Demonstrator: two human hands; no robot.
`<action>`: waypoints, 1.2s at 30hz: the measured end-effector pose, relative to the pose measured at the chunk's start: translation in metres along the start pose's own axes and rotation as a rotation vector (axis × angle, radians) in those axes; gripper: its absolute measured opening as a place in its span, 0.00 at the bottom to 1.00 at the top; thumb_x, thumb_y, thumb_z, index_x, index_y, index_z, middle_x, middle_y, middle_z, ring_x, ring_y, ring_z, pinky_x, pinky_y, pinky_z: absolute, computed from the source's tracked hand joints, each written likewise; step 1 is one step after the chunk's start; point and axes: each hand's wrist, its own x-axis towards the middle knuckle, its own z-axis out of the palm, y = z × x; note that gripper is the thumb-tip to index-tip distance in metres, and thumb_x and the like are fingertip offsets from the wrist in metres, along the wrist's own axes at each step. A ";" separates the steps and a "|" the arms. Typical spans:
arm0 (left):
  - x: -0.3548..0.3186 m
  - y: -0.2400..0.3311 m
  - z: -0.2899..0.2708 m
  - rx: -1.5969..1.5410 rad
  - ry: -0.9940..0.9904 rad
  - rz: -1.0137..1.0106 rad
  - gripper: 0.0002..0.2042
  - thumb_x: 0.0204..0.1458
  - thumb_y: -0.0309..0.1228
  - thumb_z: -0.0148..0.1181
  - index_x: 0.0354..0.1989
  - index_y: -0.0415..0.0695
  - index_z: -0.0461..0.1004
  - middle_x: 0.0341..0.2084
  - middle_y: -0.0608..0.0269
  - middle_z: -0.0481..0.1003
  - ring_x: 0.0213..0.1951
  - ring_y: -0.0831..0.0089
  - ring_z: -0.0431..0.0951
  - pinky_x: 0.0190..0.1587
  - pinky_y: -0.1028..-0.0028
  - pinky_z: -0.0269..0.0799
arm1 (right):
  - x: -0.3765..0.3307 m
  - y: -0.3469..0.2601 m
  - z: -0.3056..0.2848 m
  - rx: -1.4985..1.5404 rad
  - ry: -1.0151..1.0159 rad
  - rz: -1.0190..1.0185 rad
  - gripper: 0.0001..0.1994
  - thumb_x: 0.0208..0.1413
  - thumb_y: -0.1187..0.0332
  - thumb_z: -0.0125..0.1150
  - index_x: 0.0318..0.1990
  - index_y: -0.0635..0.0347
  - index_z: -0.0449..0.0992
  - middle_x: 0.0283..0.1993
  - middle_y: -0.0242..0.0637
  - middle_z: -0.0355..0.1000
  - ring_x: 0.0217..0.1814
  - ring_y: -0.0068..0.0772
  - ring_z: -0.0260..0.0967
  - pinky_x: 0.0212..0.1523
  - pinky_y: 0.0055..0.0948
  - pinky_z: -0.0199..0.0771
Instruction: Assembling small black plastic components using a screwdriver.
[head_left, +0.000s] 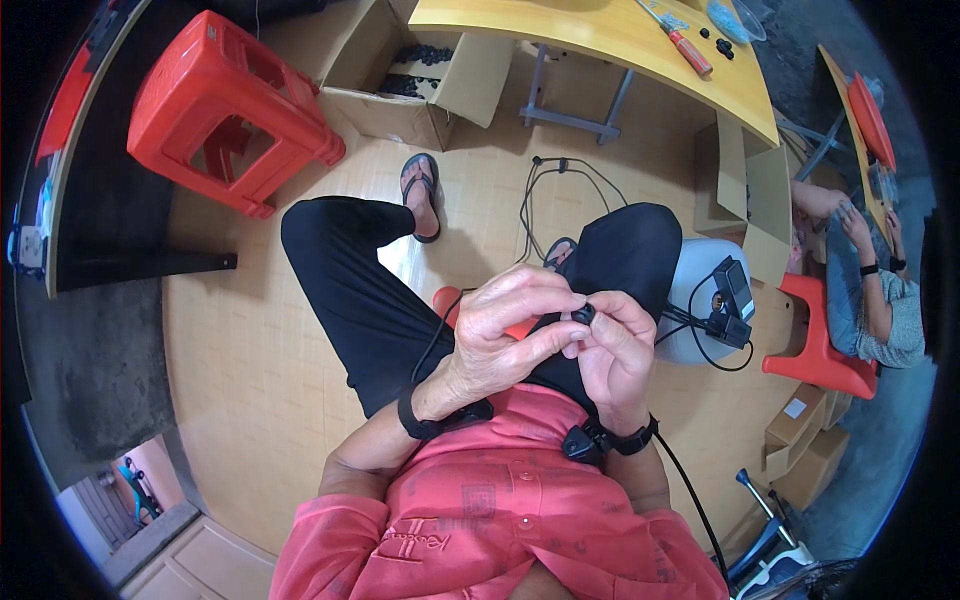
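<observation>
A small black rounded part (pixel 583 314) sits between my two hands, in front of my lap. My left hand (pixel 508 322) pinches it from the left with thumb and fingertips. From the other side, the thumb and fingers of my right hand (pixel 615 352) close on the same part. The fingertips partly cover it, so its exact kind cannot be made out. Each wrist wears a black strap with a small device on it.
A yellow table (pixel 600 32) ahead carries a red-handled screwdriver (pixel 690 52) and small black parts. Below it stands an open cardboard box (pixel 400 110) of black pieces. A red stool (pixel 228 115) is at left; cables (pixel 530 195) lie on the floor. Another person (pixel 885 310) sits at right.
</observation>
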 end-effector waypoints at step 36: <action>-0.008 -0.017 -0.004 -0.560 -0.085 -0.544 0.11 0.47 0.24 0.62 0.40 0.35 0.76 0.34 0.59 0.75 0.39 0.74 0.74 0.44 0.76 0.69 | -0.004 -0.001 0.012 -0.615 0.088 -0.252 0.14 0.47 0.82 0.61 0.43 0.67 0.73 0.31 0.32 0.74 0.31 0.16 0.68 0.32 0.15 0.67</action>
